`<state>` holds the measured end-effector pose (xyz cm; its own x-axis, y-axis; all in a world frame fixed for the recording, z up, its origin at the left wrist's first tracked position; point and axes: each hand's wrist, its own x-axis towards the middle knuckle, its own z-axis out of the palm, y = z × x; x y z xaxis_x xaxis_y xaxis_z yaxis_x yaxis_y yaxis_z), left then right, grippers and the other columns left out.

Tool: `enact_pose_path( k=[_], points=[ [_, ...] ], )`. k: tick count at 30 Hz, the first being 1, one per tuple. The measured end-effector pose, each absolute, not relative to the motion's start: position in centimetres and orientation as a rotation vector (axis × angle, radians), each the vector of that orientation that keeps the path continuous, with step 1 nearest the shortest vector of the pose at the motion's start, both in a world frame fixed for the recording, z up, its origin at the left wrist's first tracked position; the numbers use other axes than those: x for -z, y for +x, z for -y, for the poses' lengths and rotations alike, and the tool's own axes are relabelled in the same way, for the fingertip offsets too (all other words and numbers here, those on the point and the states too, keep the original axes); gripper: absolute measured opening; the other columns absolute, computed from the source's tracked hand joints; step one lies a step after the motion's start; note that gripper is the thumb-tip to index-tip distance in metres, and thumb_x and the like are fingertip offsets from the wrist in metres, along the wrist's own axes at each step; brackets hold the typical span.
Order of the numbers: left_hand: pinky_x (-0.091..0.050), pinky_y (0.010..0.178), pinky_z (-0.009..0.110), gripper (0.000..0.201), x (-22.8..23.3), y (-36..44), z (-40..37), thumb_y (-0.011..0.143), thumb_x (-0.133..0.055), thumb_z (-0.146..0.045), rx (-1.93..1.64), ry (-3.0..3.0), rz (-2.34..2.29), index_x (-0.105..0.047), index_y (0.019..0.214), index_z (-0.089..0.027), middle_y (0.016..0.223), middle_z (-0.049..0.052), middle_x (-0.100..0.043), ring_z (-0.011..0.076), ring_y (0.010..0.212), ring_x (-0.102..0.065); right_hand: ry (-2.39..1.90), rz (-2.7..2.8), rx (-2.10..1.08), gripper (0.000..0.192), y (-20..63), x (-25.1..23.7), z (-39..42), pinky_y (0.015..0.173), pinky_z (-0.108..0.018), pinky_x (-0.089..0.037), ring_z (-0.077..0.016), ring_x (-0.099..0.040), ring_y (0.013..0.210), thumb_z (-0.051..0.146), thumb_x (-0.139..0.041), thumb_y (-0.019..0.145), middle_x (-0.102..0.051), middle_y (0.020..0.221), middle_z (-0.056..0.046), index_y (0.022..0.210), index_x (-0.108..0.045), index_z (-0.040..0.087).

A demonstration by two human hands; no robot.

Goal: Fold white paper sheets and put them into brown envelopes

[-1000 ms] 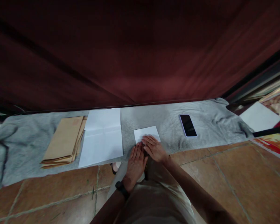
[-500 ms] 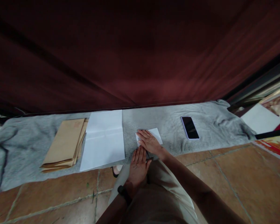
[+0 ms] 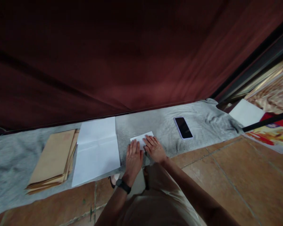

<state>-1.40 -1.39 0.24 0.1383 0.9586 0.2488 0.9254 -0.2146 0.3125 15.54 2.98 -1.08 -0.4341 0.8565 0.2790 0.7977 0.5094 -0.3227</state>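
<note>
One colourful printed sheet (image 3: 275,135) is cut off at the head view's right edge, its print too blurred to read. Left hand (image 3: 134,158) and right hand (image 3: 156,150), slightly apart, lie flat, fingers extended, hiding the near part of a small white paper (image 3: 141,138). Grey cloth (image 3: 143,121) separates it from the phone (image 3: 183,128) and large white sheet (image 3: 97,157).

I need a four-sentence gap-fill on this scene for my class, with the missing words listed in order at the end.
1. The left hand and the right hand rest on the small white paper, which lies between the large white sheet and the ____.
2. The dark watch is worn on the ____ wrist.
3. The stack beside the large white sheet is ____ in colour.
4. The cloth underneath is ____ in colour.

Missing words: phone; left; brown; grey.
</note>
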Motion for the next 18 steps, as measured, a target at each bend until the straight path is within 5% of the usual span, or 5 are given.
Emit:
enact_pose_path(
  k=[10, 18],
  points=[
    [-0.035, 0.120, 0.055, 0.064, 1.0, -2.5, 1.4, 0.101, -0.041, -0.041, -0.707, 2.225, -2.012, -0.038, 0.154, -0.005, 0.158, 0.024, -0.041, 0.0342, 0.150, -0.036, -1.520, 2.255, -0.099, 0.048, 18.8, 1.7, -2.5, 0.120, -0.053, -0.032, -0.0300, -0.045, 0.144, 0.033, -0.046, 0.104, -0.049, 0.155, -0.011, 0.150, -0.050, 0.021],
    [-0.030, 0.122, 0.056, 0.058, 0.1, -0.8, 1.1, 0.100, -0.036, -0.025, -0.666, 2.278, -2.029, -0.035, 0.155, -0.005, 0.161, 0.022, -0.038, 0.0320, 0.154, -0.027, -1.508, 2.172, -0.139, 0.053, 16.5, 0.8, -2.2, 0.120, -0.054, -0.032, -0.0298, -0.040, 0.148, 0.032, -0.039, 0.105, -0.044, 0.159, -0.013, 0.157, -0.039, 0.019]
  ],
)
